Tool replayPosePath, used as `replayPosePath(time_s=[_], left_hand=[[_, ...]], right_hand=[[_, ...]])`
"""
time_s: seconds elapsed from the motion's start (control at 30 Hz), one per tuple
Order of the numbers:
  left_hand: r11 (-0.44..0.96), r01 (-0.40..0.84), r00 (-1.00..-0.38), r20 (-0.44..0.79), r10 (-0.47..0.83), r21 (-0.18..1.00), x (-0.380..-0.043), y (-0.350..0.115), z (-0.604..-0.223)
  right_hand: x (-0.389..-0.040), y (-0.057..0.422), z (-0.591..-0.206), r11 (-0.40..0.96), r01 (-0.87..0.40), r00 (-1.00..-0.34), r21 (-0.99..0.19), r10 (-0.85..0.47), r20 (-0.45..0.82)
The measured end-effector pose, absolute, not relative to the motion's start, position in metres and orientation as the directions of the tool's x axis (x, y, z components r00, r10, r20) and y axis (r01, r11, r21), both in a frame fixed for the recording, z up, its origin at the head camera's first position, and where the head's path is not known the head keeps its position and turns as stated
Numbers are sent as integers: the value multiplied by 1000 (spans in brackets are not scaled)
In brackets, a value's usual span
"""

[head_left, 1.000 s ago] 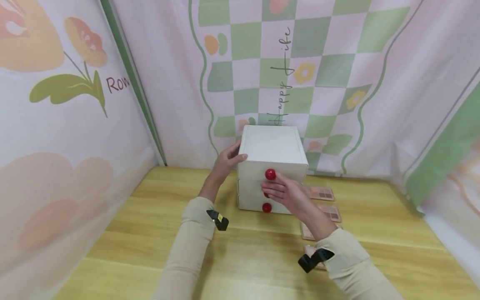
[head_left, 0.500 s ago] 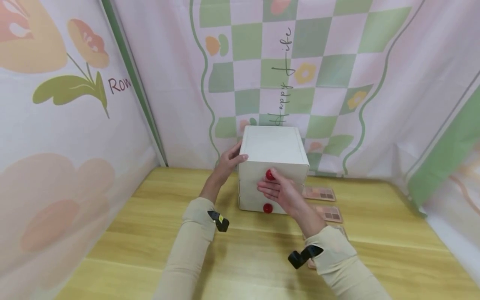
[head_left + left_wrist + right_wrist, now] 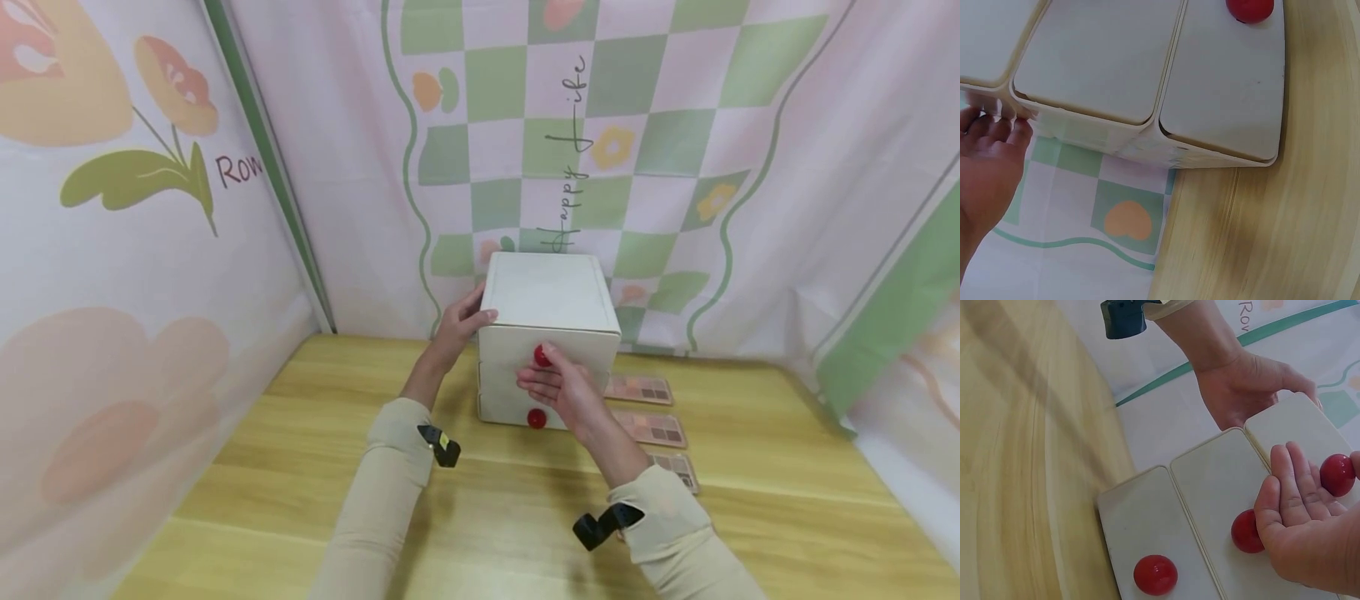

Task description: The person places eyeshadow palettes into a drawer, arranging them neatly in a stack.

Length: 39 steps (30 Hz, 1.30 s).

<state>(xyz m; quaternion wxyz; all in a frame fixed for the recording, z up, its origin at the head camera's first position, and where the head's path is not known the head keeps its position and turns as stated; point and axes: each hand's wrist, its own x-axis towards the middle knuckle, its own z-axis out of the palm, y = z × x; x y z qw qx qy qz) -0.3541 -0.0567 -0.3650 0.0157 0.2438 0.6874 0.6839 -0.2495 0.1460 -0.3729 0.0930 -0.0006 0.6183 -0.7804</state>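
A small white drawer cabinet (image 3: 551,287) with three stacked drawers stands at the back of the table. Each drawer front has a round red knob. My right hand (image 3: 573,396) pinches the top knob (image 3: 1337,475) between thumb and forefinger, its other fingers held out across the middle knob (image 3: 1247,531). A thin gap shows along the upper edge of the top drawer. Below, the bottom knob (image 3: 536,418) is untouched. My left hand (image 3: 456,329) rests against the cabinet's left side, thumb at the top front corner, fingers laid along the side wall in the left wrist view.
To the right of the cabinet lie several eyeshadow palettes in a column, among them a back palette (image 3: 641,388), a middle one (image 3: 663,428) and a nearer one (image 3: 681,473) partly under my right sleeve. A patterned curtain (image 3: 502,150) hangs close behind the cabinet.
My right hand has closed thumb and forefinger on the top knob and come slightly toward me. The top drawer's front has edged outward. My left hand keeps its place.
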Motion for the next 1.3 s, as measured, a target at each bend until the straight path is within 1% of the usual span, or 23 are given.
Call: replayPosePath(time_s=[0.33, 0.47, 0.8, 1.0, 1.3], left_hand=[[-30, 307, -891, 299, 341, 951, -355, -56, -368], [-21, 313, -897, 303, 322, 950, -356, -55, -369], [-54, 328, -905, 330, 267, 943, -356, -54, -371], [-82, 344, -899, 353, 260, 935, -358, -51, -369], [-94, 310, -908, 324, 268, 946, -357, -49, -375]], right_hand=[[-241, 145, -376, -230, 142, -983, -963, -144, -111], [-238, 144, -377, -214, 126, -983, -969, -157, -94], [-233, 145, -374, -183, 101, -980, -978, -188, -66], [-229, 146, -372, -162, 101, -983, -982, -170, -74], [-215, 144, -375, -193, 124, -983, -973, -158, -94]])
